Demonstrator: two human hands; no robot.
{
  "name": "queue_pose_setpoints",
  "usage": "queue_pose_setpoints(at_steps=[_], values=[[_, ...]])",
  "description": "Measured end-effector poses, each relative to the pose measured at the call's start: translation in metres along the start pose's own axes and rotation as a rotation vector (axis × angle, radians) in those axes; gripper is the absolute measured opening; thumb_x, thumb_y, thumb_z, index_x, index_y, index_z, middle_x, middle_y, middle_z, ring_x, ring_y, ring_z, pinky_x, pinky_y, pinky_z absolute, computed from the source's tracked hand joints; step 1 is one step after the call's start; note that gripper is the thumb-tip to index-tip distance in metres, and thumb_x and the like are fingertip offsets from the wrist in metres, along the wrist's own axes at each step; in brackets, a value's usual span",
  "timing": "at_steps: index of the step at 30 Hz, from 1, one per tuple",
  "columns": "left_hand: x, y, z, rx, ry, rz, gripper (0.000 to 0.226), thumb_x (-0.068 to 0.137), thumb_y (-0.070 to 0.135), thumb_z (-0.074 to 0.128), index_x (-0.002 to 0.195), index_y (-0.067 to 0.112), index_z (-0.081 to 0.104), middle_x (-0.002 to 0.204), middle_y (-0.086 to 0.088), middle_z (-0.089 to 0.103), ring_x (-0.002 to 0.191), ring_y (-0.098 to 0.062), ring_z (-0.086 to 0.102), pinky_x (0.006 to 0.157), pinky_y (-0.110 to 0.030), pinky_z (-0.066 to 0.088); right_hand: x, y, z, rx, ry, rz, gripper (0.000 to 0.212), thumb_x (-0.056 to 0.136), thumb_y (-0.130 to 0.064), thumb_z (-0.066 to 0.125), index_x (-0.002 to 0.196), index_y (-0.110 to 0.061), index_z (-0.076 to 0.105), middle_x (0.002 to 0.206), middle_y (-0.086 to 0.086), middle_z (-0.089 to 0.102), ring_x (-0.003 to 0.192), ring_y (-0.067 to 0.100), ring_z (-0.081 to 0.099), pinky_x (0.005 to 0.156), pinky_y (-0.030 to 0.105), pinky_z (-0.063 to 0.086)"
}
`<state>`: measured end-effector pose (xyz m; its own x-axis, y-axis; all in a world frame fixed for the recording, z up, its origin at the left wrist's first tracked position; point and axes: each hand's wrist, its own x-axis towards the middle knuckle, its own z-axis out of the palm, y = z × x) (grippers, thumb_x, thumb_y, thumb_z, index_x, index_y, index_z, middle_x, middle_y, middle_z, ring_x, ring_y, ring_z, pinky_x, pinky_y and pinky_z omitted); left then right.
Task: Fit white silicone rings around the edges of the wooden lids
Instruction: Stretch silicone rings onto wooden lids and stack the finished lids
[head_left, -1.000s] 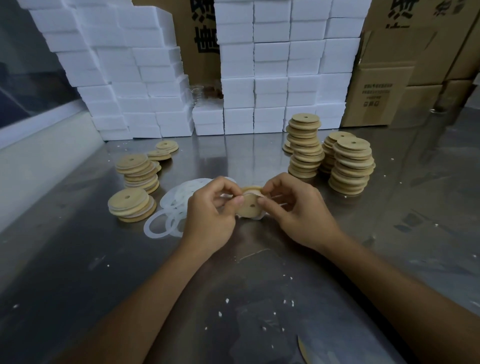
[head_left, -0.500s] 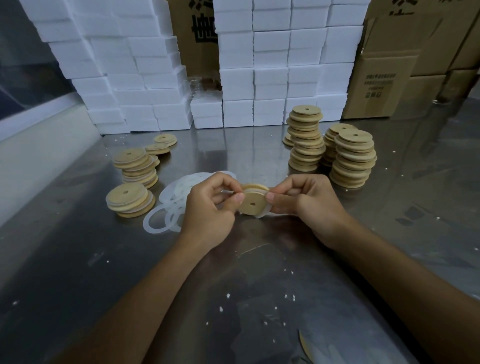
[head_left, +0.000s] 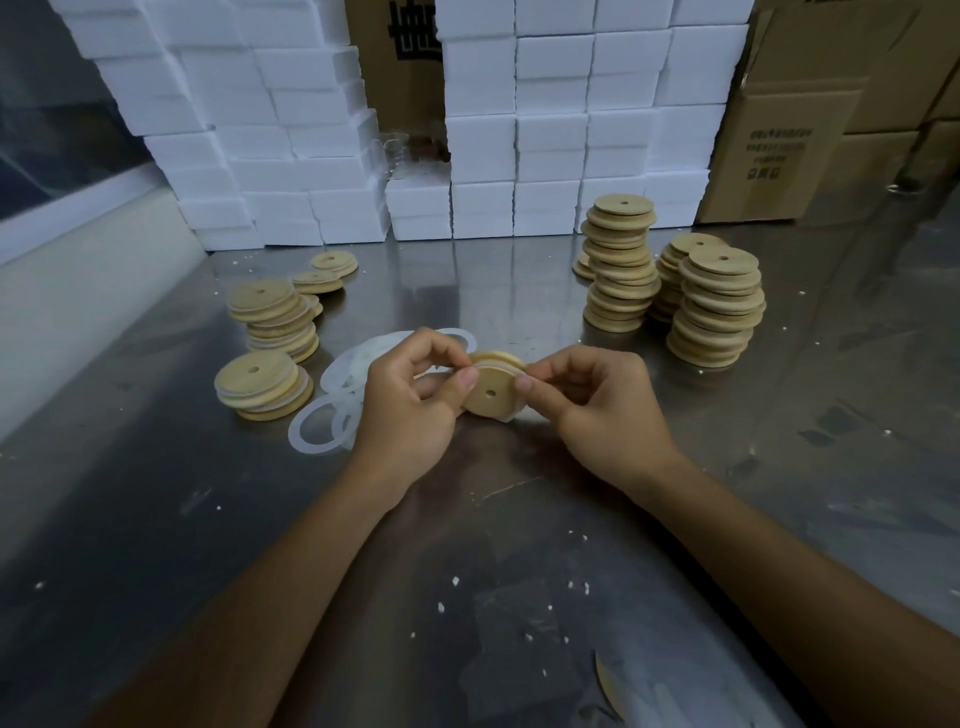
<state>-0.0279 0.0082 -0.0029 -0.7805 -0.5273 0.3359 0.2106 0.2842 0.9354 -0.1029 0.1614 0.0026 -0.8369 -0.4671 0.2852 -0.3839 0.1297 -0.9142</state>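
A round wooden lid (head_left: 491, 391) with a small centre hole is held on edge above the steel table, its flat face towards me. A white silicone ring (head_left: 514, 370) sits around its rim. My left hand (head_left: 410, 400) pinches the lid's left edge between thumb and fingers. My right hand (head_left: 597, 405) pinches the right edge the same way. A loose heap of white rings (head_left: 332, 415) lies on the table just left of my left hand.
Short stacks of lids (head_left: 265, 387) with white rings between them stand at the left. Taller stacks of bare lids (head_left: 714, 306) stand at the right. White foam boxes (head_left: 550, 130) and cardboard cartons (head_left: 789, 150) wall off the back of the steel table (head_left: 467, 597).
The lid has turned in my fingers and now shows more of its flat face. Both hands stay on it, and my right thumb has shifted onto the rim.
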Motion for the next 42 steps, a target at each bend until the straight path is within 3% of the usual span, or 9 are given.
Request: queue_pose_setpoints(at_steps=[4,12,16,19,26,33,37,42], values=[[-0.001,0.003,-0.001,-0.053,-0.009,-0.087,0.024,0.089,-0.005,0.063,0.078,0.017,0.061,0.093,-0.002,0.069,0.088,-0.025,0.072,0.083,-0.053,0.058,0.005,-0.001,-0.006,0.155,-0.043,0.077,0.004,0.082,0.0,0.075,0.084,0.001,0.072,0.084,0.017,0.075,0.072,0.018,0.071,0.073,0.027,0.06],[0.001,0.004,-0.002,-0.073,-0.002,-0.148,0.024,0.089,-0.002,0.063,0.076,0.018,0.062,0.093,-0.003,0.072,0.091,-0.027,0.072,0.081,-0.048,0.06,0.011,0.003,-0.007,-0.075,-0.077,-0.039,0.018,0.084,-0.001,0.075,0.077,-0.017,0.071,0.082,0.004,0.075,0.077,0.015,0.073,0.079,0.038,0.062],[0.002,0.003,-0.002,-0.113,-0.001,-0.18,0.023,0.09,-0.002,0.063,0.076,0.017,0.062,0.088,0.001,0.074,0.087,-0.021,0.073,0.073,-0.037,0.062,0.009,0.005,-0.006,-0.037,-0.061,-0.057,0.004,0.085,-0.004,0.074,0.088,-0.007,0.074,0.087,0.004,0.076,0.081,0.014,0.073,0.082,0.039,0.06],[0.004,0.004,-0.003,-0.18,0.014,-0.221,0.022,0.091,-0.002,0.061,0.077,0.015,0.061,0.085,0.003,0.074,0.087,-0.019,0.074,0.069,-0.032,0.06,0.008,0.003,-0.004,0.013,-0.072,-0.045,0.011,0.086,-0.004,0.073,0.096,-0.001,0.072,0.092,0.008,0.075,0.087,0.019,0.073,0.086,0.042,0.059],[0.005,0.003,-0.002,-0.191,0.047,-0.248,0.019,0.092,-0.001,0.06,0.081,0.015,0.06,0.094,-0.007,0.073,0.09,-0.021,0.073,0.071,-0.033,0.06,0.011,0.003,-0.005,0.066,-0.103,0.013,0.015,0.085,-0.013,0.076,0.093,-0.002,0.07,0.086,0.011,0.075,0.081,0.026,0.073,0.08,0.042,0.061],[0.005,0.002,-0.002,-0.19,0.057,-0.246,0.017,0.093,-0.001,0.059,0.083,0.013,0.059,0.1,-0.013,0.071,0.092,-0.023,0.073,0.075,-0.037,0.06,0.01,0.006,-0.004,0.021,-0.109,-0.039,0.015,0.082,-0.019,0.079,0.086,-0.007,0.071,0.08,0.003,0.075,0.074,0.018,0.072,0.072,0.034,0.06],[0.003,0.001,0.001,-0.164,0.076,-0.221,0.019,0.092,-0.001,0.06,0.081,0.015,0.06,0.09,-0.003,0.073,0.087,-0.019,0.073,0.069,-0.03,0.06,0.01,0.01,-0.002,-0.071,-0.117,-0.055,0.012,0.085,-0.022,0.077,0.084,-0.012,0.071,0.077,0.003,0.073,0.07,0.018,0.07,0.071,0.042,0.059],[0.002,0.001,0.002,-0.101,0.05,-0.171,0.017,0.093,0.001,0.059,0.083,0.014,0.057,0.097,-0.007,0.069,0.086,-0.018,0.073,0.065,-0.03,0.06,0.007,0.011,-0.003,-0.058,-0.074,-0.17,0.009,0.088,-0.019,0.073,0.086,-0.012,0.068,0.079,0.0,0.072,0.073,0.015,0.069,0.069,0.043,0.058]])
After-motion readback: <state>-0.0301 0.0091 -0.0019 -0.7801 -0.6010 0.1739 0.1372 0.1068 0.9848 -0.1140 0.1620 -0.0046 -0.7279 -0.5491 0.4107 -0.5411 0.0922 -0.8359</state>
